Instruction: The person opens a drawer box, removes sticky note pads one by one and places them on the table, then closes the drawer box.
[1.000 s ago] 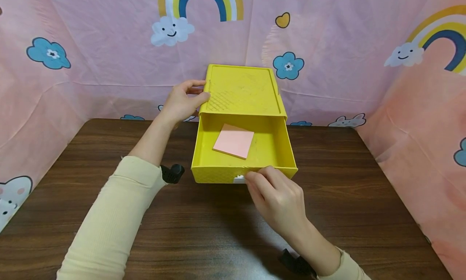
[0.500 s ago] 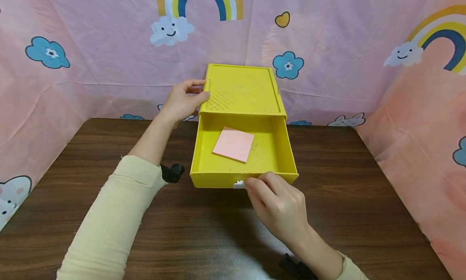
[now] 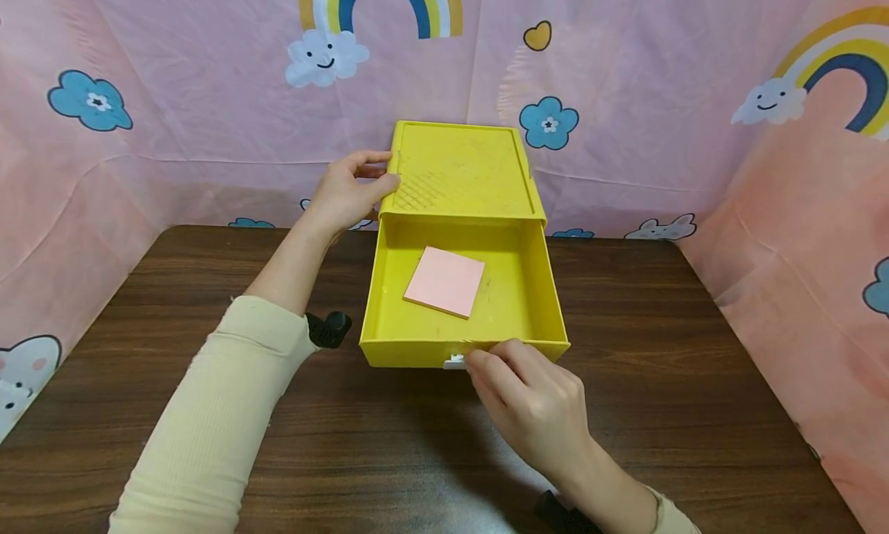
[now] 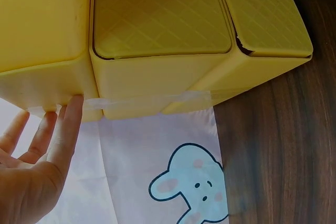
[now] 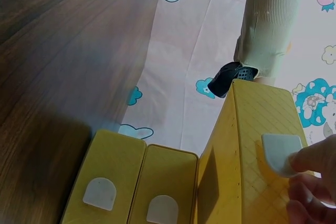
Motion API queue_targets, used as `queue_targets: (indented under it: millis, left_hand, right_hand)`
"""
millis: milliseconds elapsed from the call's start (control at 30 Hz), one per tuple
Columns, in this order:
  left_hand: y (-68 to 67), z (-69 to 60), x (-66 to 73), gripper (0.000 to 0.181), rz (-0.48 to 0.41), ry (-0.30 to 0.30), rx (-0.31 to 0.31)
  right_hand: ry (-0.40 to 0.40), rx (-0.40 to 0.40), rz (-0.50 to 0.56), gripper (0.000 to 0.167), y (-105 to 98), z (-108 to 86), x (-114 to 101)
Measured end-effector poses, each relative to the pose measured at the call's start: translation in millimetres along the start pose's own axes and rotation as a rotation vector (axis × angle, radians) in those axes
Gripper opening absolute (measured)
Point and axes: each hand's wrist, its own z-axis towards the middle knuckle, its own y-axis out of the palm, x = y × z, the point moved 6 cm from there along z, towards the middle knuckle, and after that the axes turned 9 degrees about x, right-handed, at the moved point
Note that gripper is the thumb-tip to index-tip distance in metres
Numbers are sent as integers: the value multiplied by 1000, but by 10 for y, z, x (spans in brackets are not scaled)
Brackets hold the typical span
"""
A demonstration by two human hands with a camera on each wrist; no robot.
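Observation:
In the head view a yellow drawer unit (image 3: 461,171) stands at the back of the table, its top drawer (image 3: 521,318) pulled well out. Inside that drawer lies a pink sticky note pad (image 3: 444,282), flat and slightly turned. My right hand (image 3: 531,403) pinches the white handle (image 5: 281,153) on the drawer front; the right wrist view has the thumb against it. My left hand (image 3: 350,194) rests on the unit's left side near the top, its fingers (image 4: 68,129) extended against the yellow wall in the left wrist view.
Below the open drawer, two more drawer fronts (image 5: 113,174) with white handles are flush in the unit. The dark wooden table (image 3: 347,449) stretches out in front. A pink patterned cloth (image 3: 625,71) hangs behind and at both sides.
The top drawer has slid further out towards me, with my right hand on its handle and the sticky note pad carried along. My left hand stays in place.

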Motion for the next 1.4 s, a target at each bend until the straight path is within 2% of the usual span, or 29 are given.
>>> queue_targets:
  millis: [667, 1400]
  left_hand:
    - [-6, -12, -1, 50, -5, 8, -1]
    - [3, 5, -9, 50, -7, 14, -3]
  right_hand:
    - [-60, 27, -21, 18, -69, -37, -108]
    - [-80, 44, -22, 19, -94, -79, -132]
